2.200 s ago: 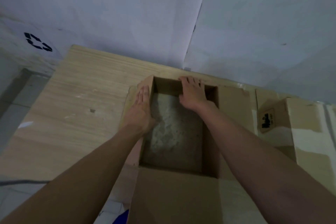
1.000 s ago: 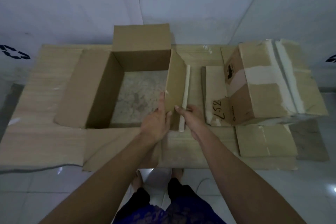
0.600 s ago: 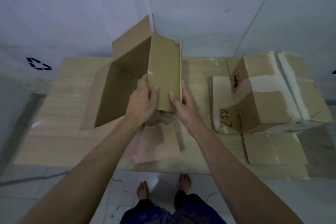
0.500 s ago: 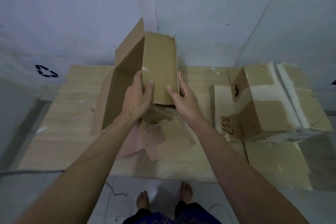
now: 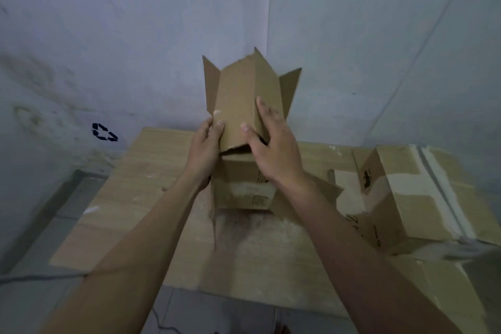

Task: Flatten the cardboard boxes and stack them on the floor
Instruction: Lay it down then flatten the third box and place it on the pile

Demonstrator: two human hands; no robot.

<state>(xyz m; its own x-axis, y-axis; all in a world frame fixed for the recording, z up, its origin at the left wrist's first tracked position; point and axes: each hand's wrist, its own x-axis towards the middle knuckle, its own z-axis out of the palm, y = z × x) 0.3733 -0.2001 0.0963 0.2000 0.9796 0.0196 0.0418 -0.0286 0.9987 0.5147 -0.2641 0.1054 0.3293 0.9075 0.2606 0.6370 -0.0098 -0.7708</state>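
Hands (image 5: 241,149) on box (image 5: 244,106), taped box (image 5: 423,198) beside

1. The cardboard box (image 5: 244,106) held up in both hands is plain brown corrugated board, matt and dry-looking, with ragged, torn flap edges
2. Its lower part carries a pale, scuffed band (probably where tape was peeled away) and small dark printing
3. The second cardboard box (image 5: 423,195) on the right is the same matt brown board, crossed by whitish strips that look rough and papery
4. The flat sheet (image 5: 151,171) under both boxes is light tan, matt, with a faint streaked grain; whether it is wood or cardboard is unclear
5. The wall (image 5: 108,22) is painted pale grey, matt, stained and blotchy
6. The floor tiles (image 5: 35,295) are grey, smooth and slightly glossy
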